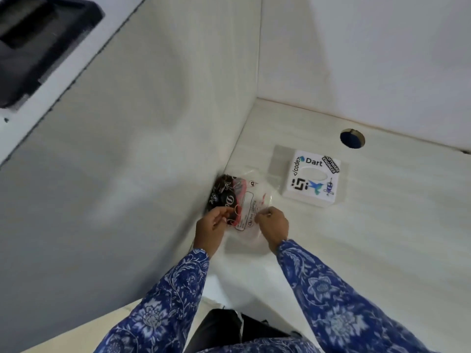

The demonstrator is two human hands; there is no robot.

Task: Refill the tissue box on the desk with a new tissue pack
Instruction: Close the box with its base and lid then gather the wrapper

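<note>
The tissue pack, lying in the desk corner, is pinched at its near edge by the left hand and the right hand. The tissue box is positioned just beside it, rightward.

Tissue pack flat in corner; stickered tissue box beside.

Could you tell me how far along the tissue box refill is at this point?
Early stage. Done: the new tissue pack is on the desk, beside the tissue box. In hand: the left hand and right hand both pinch the pack's plastic wrapper, apparently opening it. Left: getting the tissues out and into the box, whose oval slot shows no tissue poking out.
</note>
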